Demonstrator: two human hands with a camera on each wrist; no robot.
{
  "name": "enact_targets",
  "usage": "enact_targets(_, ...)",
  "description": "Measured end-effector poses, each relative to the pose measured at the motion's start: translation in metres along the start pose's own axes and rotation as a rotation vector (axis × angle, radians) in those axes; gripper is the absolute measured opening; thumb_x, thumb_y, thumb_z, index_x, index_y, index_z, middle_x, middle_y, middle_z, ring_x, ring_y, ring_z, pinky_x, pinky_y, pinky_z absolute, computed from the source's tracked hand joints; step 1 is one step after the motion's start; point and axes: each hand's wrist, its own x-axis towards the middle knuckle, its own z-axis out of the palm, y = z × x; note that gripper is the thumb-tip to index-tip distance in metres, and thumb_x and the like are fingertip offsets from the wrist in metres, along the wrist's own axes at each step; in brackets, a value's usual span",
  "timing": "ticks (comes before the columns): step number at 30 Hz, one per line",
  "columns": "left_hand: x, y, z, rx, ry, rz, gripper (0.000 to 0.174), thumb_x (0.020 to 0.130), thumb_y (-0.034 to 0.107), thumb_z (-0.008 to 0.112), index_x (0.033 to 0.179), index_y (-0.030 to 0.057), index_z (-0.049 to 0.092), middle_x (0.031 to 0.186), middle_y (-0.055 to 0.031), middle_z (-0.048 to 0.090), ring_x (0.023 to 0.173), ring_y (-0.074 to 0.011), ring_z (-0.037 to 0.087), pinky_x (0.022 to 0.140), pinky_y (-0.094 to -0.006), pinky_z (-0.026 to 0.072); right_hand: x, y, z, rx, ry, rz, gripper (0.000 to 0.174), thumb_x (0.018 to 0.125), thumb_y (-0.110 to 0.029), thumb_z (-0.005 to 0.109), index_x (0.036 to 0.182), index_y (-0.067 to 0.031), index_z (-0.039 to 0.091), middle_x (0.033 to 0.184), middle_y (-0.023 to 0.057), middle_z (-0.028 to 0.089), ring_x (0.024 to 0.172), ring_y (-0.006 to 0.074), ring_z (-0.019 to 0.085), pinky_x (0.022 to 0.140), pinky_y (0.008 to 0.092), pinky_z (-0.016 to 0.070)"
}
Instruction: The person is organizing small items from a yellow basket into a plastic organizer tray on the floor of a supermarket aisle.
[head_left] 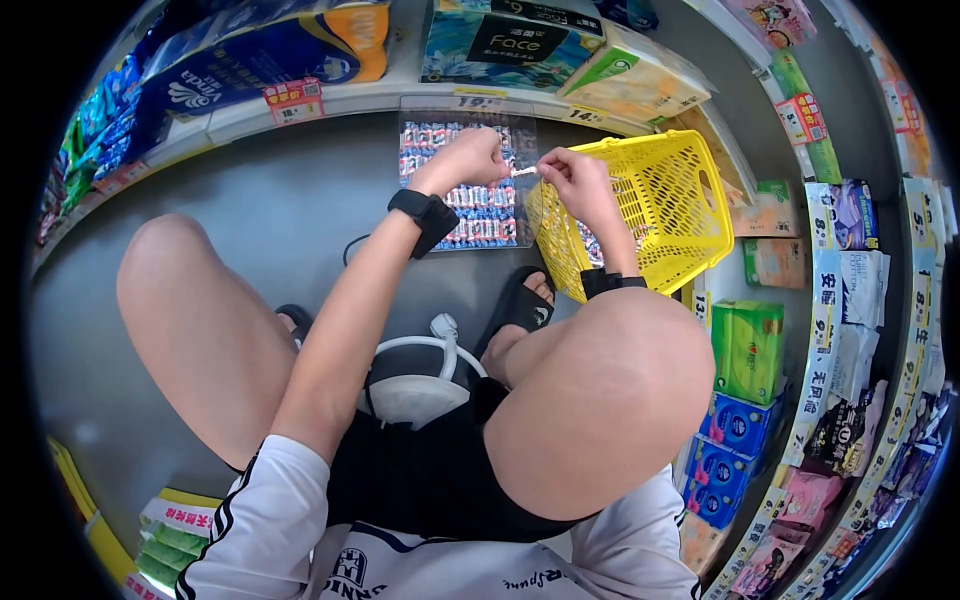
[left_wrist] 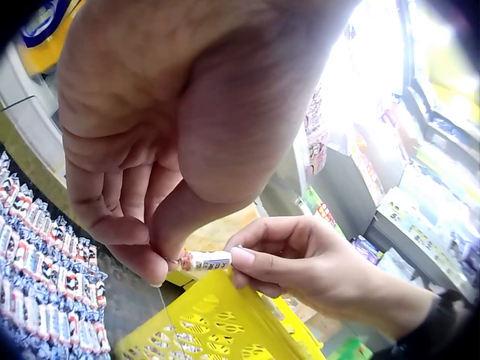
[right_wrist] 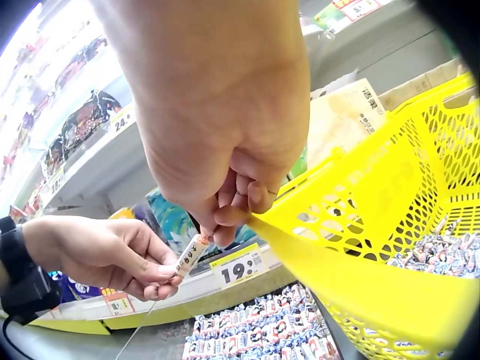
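Observation:
Between both hands is one small wrapped candy (left_wrist: 210, 260), white with print. The left hand (head_left: 468, 162) pinches one end with thumb and forefinger; the right hand (head_left: 583, 185) pinches the other end. In the right wrist view the candy (right_wrist: 193, 253) is tilted, the left hand (right_wrist: 112, 255) at its lower end and the right hand (right_wrist: 232, 172) at its upper end. Below them, rows of similar candies (head_left: 480, 228) fill a clear tray (head_left: 526, 240) on the floor. A yellow basket (head_left: 712, 200) beside the tray holds loose candies (right_wrist: 442, 253).
Shelves with tissue packs (head_left: 510, 42) and price tags (right_wrist: 238, 269) run behind the tray. More shelves of packets (head_left: 855, 270) stand on the right. The person's knees are on either side, with a white round-rimmed object (head_left: 415, 385) between them on the grey floor (head_left: 250, 200).

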Motion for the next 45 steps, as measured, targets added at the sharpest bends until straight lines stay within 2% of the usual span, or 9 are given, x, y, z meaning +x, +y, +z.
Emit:
enact_targets(4,-0.002,-0.027,0.005,-0.075,-0.124,-0.111,0.016,0.073,0.018,0.074,0.068,0.0026,0.077,0.071,-0.0139,0.074,0.072,-0.0269,0.073,0.072,-0.0381,0.0573,0.004,-0.006,0.014,-0.061,-0.043,-0.159,0.012,0.092,-0.010,0.068,0.099,-0.0013,0.072,0.091,0.0205,0.072,0.085,0.0426,0.068,0.075,0.0449,0.0554)
enact_targets(8,-0.009,-0.036,0.011,-0.139,-0.156,-0.196,0.015,0.075,0.017,0.073,0.069,0.0037,0.078,0.072,-0.0136,0.075,0.074,-0.0256,0.073,0.073,-0.0375,0.0567,0.002,-0.007,0.031,-0.302,-0.006,-0.276,0.012,0.091,-0.015,0.066,0.094,-0.0031,0.069,0.094,0.0165,0.071,0.089,0.0381,0.068,0.078,0.0490,0.0538)
enact_targets(10,-0.015,-0.038,0.015,-0.138,-0.167,-0.169,0.015,0.084,0.013,0.069,0.079,0.0009,0.075,0.075,-0.0083,0.076,0.072,-0.0150,0.073,0.070,-0.0320,0.0570,0.000,-0.008,0.037,-0.448,0.055,-0.481,0.007,0.088,-0.013,0.067,0.086,-0.0057,0.067,0.084,0.0113,0.070,0.085,0.0325,0.067,0.077,0.0450,0.0523)
enact_targets(16,-0.019,-0.068,0.054,-0.377,-0.193,-0.195,0.018,0.097,0.012,0.063,0.092,-0.0028,0.072,0.081,-0.0088,0.074,0.075,-0.0152,0.071,0.070,-0.0324,0.0558,-0.008,-0.003,0.047,-0.624,0.028,-0.574,0.001,0.080,-0.009,0.067,0.081,-0.0093,0.067,0.080,0.0049,0.067,0.087,0.0243,0.064,0.079,0.0379,0.0484)
enact_targets(23,-0.016,-0.083,0.070,-0.364,-0.184,-0.165,0.022,0.099,0.019,0.069,0.096,-0.0022,0.070,0.080,-0.0073,0.072,0.076,-0.0151,0.067,0.071,-0.0335,0.0537,-0.021,-0.002,0.050,-0.719,-0.020,-0.601,0.003,0.077,-0.010,0.065,0.080,-0.0097,0.067,0.082,0.0032,0.067,0.090,0.0221,0.063,0.083,0.0356,0.0479)
enact_targets(29,-0.001,-0.091,0.088,-0.242,-0.157,0.123,0.014,0.086,0.008,0.079,0.095,0.0009,0.071,0.084,-0.0098,0.074,0.079,-0.0202,0.069,0.073,-0.0361,0.0546,-0.039,0.011,0.070,-0.887,-0.057,-0.629,0.008,0.077,-0.012,0.065,0.072,-0.0115,0.071,0.081,0.0034,0.070,0.090,0.0208,0.065,0.087,0.0353,0.0473)
enact_targets(36,0.020,-0.081,0.102,-0.035,-0.214,0.320,0.014,0.079,0.004,0.078,0.090,0.0003,0.071,0.086,-0.0171,0.074,0.084,-0.0325,0.073,0.075,-0.0414,0.0559,-0.056,0.039,0.101,-0.939,-0.192,-0.480,0.009,0.079,-0.015,0.064,0.074,-0.0136,0.072,0.080,0.0038,0.070,0.088,0.0210,0.066,0.084,0.0361,0.0481)
enact_targets(41,0.033,-0.072,0.114,0.121,-0.257,0.362,0.011,0.083,0.008,0.063,0.087,0.0035,0.072,0.086,-0.0143,0.075,0.087,-0.0286,0.075,0.074,-0.0407,0.0561,-0.057,0.056,0.113,-0.922,-0.207,-0.428,0.009,0.078,-0.015,0.065,0.074,-0.0136,0.073,0.082,0.0051,0.072,0.089,0.0215,0.068,0.084,0.0378,0.0497)
enact_targets(45,0.041,-0.075,0.123,0.142,-0.297,0.382,0.014,0.080,0.011,0.068,0.092,0.0038,0.072,0.090,-0.0159,0.074,0.087,-0.0351,0.072,0.074,-0.0453,0.0546,-0.052,0.061,0.121,-0.914,-0.174,-0.437,0.009,0.075,-0.014,0.065,0.073,-0.0114,0.074,0.080,0.0068,0.072,0.090,0.0215,0.069,0.084,0.0370,0.0514)
